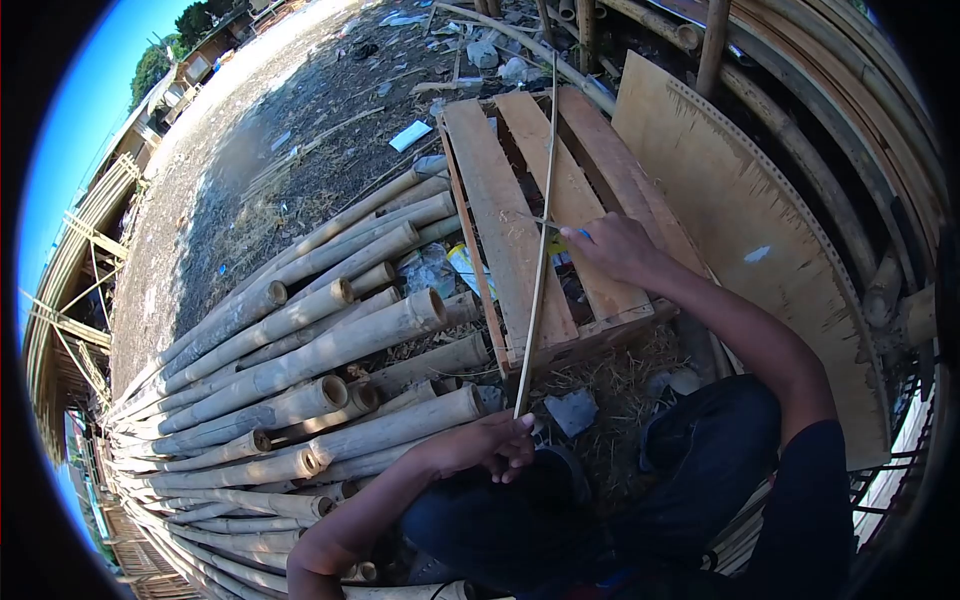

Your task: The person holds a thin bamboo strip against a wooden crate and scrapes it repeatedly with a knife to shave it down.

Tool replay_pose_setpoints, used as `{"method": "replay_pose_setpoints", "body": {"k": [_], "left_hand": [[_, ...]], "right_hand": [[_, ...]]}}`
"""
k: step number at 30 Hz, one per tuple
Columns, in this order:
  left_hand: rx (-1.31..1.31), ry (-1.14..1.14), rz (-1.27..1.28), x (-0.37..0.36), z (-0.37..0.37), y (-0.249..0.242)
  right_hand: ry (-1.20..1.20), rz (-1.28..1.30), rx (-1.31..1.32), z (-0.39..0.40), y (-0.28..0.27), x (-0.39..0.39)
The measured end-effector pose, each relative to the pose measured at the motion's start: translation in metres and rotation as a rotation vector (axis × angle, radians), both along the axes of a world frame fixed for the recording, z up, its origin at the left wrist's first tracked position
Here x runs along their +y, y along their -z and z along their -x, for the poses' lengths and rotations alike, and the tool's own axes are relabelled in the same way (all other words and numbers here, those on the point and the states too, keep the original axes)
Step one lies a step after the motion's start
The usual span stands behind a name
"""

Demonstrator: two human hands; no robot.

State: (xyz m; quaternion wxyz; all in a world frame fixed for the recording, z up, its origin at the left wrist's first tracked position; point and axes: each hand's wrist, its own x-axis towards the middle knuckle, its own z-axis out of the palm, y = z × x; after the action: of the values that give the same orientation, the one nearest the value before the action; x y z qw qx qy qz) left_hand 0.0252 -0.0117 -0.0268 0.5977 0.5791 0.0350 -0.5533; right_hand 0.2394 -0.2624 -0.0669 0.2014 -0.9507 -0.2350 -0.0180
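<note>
A long thin bamboo strip (541, 270) runs from near my knees up across a wooden pallet (490, 200). My left hand (485, 445) is closed at the strip's lower end, with the thumb against it. Over the pallet, my right hand (612, 247) is wrapped round a small tool (583, 233) with a bit of blue showing. The tool's thin front part meets the strip at about its middle. Most of the tool is hidden in my fingers.
Stacked bamboo poles (350, 340) fan out on the left. A plywood sheet (740, 220) leans at the right beside bamboo rails (800, 150). A grey stone (572, 411) lies below the pallet, and litter is scattered on the ground beyond.
</note>
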Motion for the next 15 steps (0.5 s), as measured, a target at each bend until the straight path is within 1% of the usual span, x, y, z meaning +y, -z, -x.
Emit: {"method": "replay_pose_setpoints", "body": {"k": [2,3,5,9,11,12,14,15], "left_hand": [[0.017,-0.038,-0.004,-0.001,-0.001,-0.003],[0.025,-0.035,-0.006,0.0,-0.001,-0.002],[-0.004,-0.056,0.01,0.002,-0.001,0.0],[0.015,-0.035,0.024,0.002,0.001,0.003],[0.037,0.064,0.051,0.003,0.0,0.009],[0.033,0.07,0.048,0.002,0.001,0.006],[0.031,0.078,0.036,-0.001,0.001,0.0],[0.013,0.058,0.034,-0.001,0.0,0.003]], "right_hand": [[-0.143,-0.068,0.144,0.025,0.001,0.01],[-0.14,-0.07,0.152,0.042,-0.009,0.016],[-0.307,-0.05,0.236,0.071,-0.032,0.027],[-0.357,-0.003,0.174,0.049,-0.02,0.022],[-0.203,-0.014,0.07,0.024,-0.009,0.014],[-0.197,-0.017,0.065,0.006,-0.002,0.005],[0.027,0.018,-0.019,-0.029,0.009,-0.015],[0.03,0.018,-0.027,-0.028,0.008,-0.014]]}}
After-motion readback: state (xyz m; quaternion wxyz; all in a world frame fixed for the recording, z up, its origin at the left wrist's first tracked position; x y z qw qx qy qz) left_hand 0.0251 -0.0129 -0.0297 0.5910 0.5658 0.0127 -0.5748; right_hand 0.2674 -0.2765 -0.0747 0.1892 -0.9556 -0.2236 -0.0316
